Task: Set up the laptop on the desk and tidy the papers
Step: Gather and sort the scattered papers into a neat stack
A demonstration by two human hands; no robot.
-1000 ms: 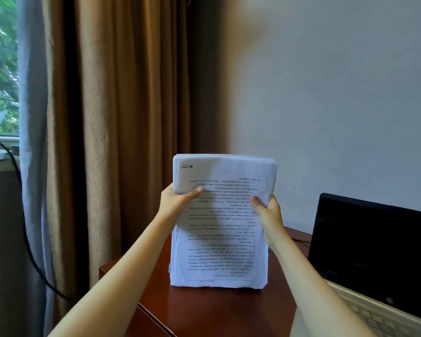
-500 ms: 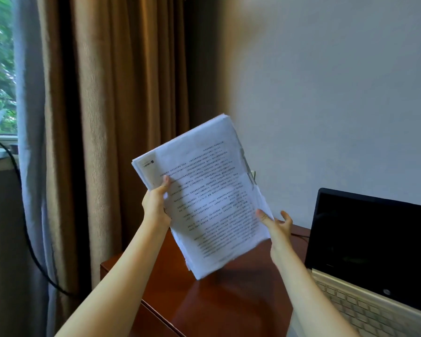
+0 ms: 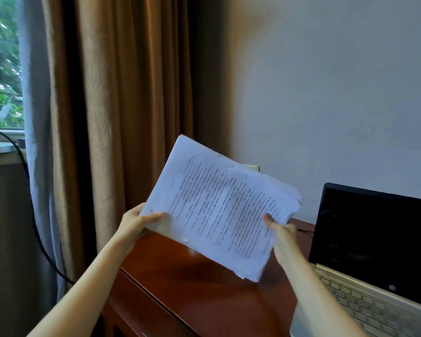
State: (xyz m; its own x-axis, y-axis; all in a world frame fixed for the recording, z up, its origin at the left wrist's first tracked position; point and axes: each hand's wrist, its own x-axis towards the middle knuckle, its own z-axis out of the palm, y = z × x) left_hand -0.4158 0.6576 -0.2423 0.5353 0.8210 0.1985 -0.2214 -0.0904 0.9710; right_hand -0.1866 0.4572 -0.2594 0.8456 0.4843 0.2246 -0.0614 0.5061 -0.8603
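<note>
White printed papers (image 3: 219, 207) are held tilted in the air above the reddish wooden bench (image 3: 204, 300), clear of its surface. The lower left edge is pinched by the left hand (image 3: 134, 222), thumb laid on the printed face. The right edge is gripped by the right hand (image 3: 283, 235), thumb on top, the other fingers hidden behind the sheets. Sheet edges are fanned unevenly at the right corner. An open laptop (image 3: 374, 251), screen dark, is set on the bench just right of the right hand. A brown curtain (image 3: 122, 105) is hung behind, at left.
</note>
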